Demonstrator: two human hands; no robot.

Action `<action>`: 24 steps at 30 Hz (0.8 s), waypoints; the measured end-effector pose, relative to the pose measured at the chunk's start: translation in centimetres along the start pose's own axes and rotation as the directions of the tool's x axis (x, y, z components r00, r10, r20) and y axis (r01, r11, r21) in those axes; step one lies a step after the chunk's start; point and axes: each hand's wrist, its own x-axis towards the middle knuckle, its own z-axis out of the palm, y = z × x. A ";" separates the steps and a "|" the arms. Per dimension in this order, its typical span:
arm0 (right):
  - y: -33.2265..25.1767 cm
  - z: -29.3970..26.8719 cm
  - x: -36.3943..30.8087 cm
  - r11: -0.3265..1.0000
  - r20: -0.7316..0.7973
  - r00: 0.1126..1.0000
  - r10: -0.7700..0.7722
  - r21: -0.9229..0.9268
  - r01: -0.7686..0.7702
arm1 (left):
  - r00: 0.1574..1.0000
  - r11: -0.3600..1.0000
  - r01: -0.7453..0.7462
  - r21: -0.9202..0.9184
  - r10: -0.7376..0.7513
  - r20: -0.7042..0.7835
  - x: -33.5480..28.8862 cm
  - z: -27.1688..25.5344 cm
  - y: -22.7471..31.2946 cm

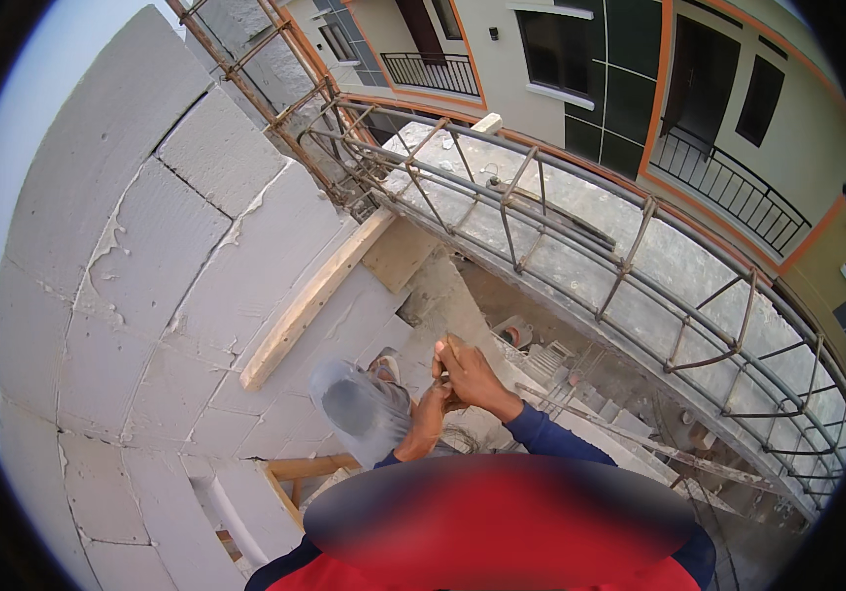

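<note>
We noted a thin wire or rod [445, 347], hard to make out, pinched in the closed fingers of the right hand [472, 376], with the left hand [433, 406] curled shut just beneath, touching it. Both hung above the grey trouser leg [364, 409]; block wall [167, 256] at left, rebar cage [580, 236] beyond

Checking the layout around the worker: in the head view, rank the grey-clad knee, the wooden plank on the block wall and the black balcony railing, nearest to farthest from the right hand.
1. Grey-clad knee, just left of the right hand.
2. Wooden plank, up-left on the wall.
3. Black balcony railing, far above on the building.
</note>
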 end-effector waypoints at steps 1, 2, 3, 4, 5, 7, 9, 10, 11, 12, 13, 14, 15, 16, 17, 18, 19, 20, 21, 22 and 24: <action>0.2 -0.4 0.2 0.984 -0.006 0.998 -0.063 -0.165 0.061 | 0.998 0.968 -0.060 0.242 0.060 0.007 -0.1 -0.9 1.5; 0.4 -0.9 0.3 0.951 0.003 0.993 -0.116 -0.290 0.112 | 0.997 0.875 -0.039 0.483 0.065 -0.039 -0.1 -1.5 3.2; 0.7 -1.3 0.5 0.894 -0.011 0.979 -0.203 -0.410 0.181 | 0.951 0.731 -0.242 0.639 0.310 0.005 0.0 -1.7 4.7; 1.0 -1.6 0.5 0.882 0.120 0.981 -0.155 -0.430 0.192 | 0.869 0.536 -0.327 0.778 0.493 0.025 -0.3 -1.9 6.1; 1.4 -1.8 0.5 0.865 0.227 0.964 -0.142 -0.445 0.232 | 0.782 0.326 -0.378 0.866 0.613 0.111 -0.3 -2.2 7.5; 1.9 -1.7 0.4 0.847 0.387 0.915 -0.116 -0.442 0.295 | 0.773 0.004 -0.451 0.892 0.501 0.389 -0.4 -2.8 10.0; 2.3 -1.2 0.3 0.848 0.514 0.853 -0.094 -0.407 0.339 | 0.816 -0.087 -0.507 0.858 0.273 0.510 -0.5 -2.6 10.9; 2.4 -1.0 0.2 0.846 0.588 0.807 -0.062 -0.398 0.355 | 0.849 -0.032 -0.506 0.862 0.155 0.504 -0.5 -2.4 10.9; 2.5 -0.9 0.1 0.868 0.592 0.803 -0.074 -0.358 0.344 | 0.868 0.035 -0.496 0.867 0.022 0.496 -0.6 -2.4 10.9; 2.5 -0.9 0.1 0.885 0.603 0.795 -0.066 -0.333 0.326 | 0.901 0.004 -0.430 0.903 -0.056 0.430 -0.6 -2.5 10.9; 2.5 -1.1 0.2 0.902 0.605 0.795 -0.052 -0.313 0.297 | 0.920 -0.026 -0.371 0.928 -0.147 0.363 -0.5 -2.7 11.0; 2.4 -1.4 0.3 0.921 0.623 0.779 -0.062 -0.266 0.285 | 0.930 -0.042 -0.301 0.953 -0.232 0.283 -0.4 -3.0 11.2; 2.4 -1.9 0.4 0.940 0.635 0.770 -0.061 -0.224 0.259 | 0.919 -0.060 -0.337 0.940 -0.238 0.314 -0.4 -3.5 11.5; 2.3 -2.5 0.6 0.956 0.660 0.749 -0.051 -0.184 0.228 | 0.911 -0.057 -0.359 0.932 -0.240 0.337 -0.5 -4.0 11.8; 2.2 -3.0 0.7 0.961 0.638 0.767 -0.063 -0.168 0.219 | 0.904 -0.045 -0.376 0.926 -0.237 0.355 -0.7 -4.6 12.1; 2.1 -3.4 1.0 0.966 0.628 0.775 -0.068 -0.153 0.209 | 0.896 -0.037 -0.397 0.917 -0.230 0.379 -1.0 -5.1 12.3; 1.9 -3.8 1.2 0.966 0.609 0.791 -0.052 -0.171 0.195 | 0.891 -0.023 -0.411 0.911 -0.222 0.397 -1.2 -5.6 12.6; 1.7 -3.8 1.4 0.963 0.591 0.795 -0.133 -0.112 0.245 | 0.885 -0.008 -0.425 0.905 -0.214 0.414 -1.4 -6.0 12.7; 1.6 -3.9 1.6 0.952 0.562 0.804 -0.195 -0.089 0.293 | 0.895 0.064 -0.408 0.911 -0.169 0.413 -1.5 -6.2 12.7; 1.4 -3.9 1.8 0.933 0.529 0.798 -0.288 -0.032 0.358 | 0.905 0.135 -0.392 0.910 -0.122 0.408 -1.3 -6.5 12.8; 1.0 -3.6 2.4 0.935 0.475 0.837 -0.272 -0.074 0.347 | 0.902 0.201 -0.419 0.886 -0.022 0.431 -0.5 -6.8 13.0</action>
